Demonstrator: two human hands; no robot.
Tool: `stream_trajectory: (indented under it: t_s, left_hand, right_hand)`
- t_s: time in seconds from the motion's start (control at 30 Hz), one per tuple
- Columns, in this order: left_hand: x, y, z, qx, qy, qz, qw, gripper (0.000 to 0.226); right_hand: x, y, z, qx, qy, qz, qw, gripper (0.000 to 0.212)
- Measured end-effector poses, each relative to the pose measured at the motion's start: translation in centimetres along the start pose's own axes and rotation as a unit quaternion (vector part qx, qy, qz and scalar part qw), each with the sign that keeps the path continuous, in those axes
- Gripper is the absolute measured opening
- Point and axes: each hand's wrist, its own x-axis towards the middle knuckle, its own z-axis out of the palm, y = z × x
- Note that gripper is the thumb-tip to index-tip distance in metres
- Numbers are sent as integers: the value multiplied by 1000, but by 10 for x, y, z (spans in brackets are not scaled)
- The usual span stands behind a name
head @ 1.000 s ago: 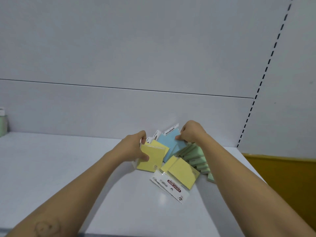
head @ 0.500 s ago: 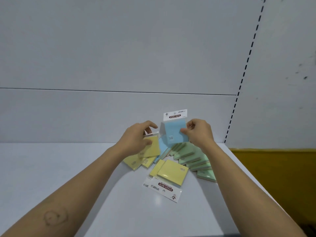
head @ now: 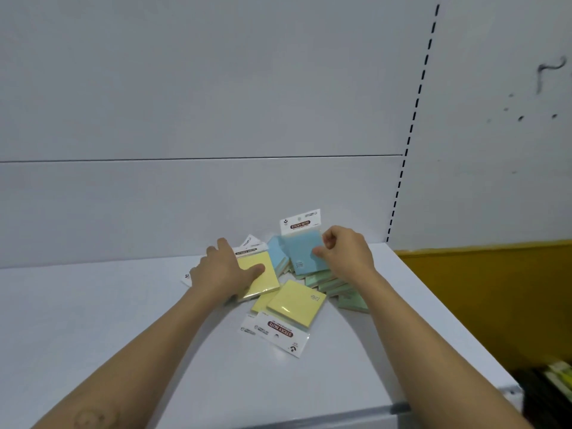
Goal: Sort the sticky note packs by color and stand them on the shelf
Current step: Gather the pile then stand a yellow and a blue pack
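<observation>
Our right hand (head: 343, 258) pinches a blue pack (head: 305, 255) upright, label up, ready for standing on the shelf (head: 123, 320). Our left hand (head: 223, 270) lies straight-fingered on a yellow pack (head: 263, 280), seemingly steadying the pile. Green packs (head: 353, 301) lie partly hidden under our right wrist.

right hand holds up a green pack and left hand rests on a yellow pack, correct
Not quite: the head view shows the right hand holding up a blue pack, not green. The left hand does rest on a yellow pack.
</observation>
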Motion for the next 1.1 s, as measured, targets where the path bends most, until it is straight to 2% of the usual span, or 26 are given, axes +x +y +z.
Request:
stream_trajectory:
  t_s: [0.1,0.17,0.27,0.4,0.47,0.53,0.6,0.87,1.1]
  left_hand:
    - [-3,1,-3,27,-39,-9,999,79]
    - [-6,3,-8,4,-46,-11,999,76]
    - [-4,3,-18,-88,-71,-13,994,76]
    - [0,-7,-22,-247,-79,-35,965,91]
    - [-1,-12,-22,-334,-84,-49,937,78]
    - [-1,-14,-24,-370,-82,-33,925,46]
    - [-3,-14,-30,-375,-62,7,925,26]
    - [4,-25,-69,-396,91,57,912,16]
    - [1,-74,-107,-425,152,28,892,12]
  right_hand:
    - [-2,-5,2,-51,-26,-10,998,21]
    - [-2,-7,3,-77,-33,-16,996,21]
    - [-2,-7,3,-88,-30,-21,995,19]
    - [-2,-8,1,-61,-23,-26,998,21]
    - [-1,-8,-1,-39,-15,-23,999,22]
    - [1,-9,-5,-17,-5,-23,1000,20]
    - [5,-13,-10,6,7,-26,1000,19]
    - [17,-51,-19,109,59,-48,991,16]
    - [23,-99,8,149,20,-90,985,13]
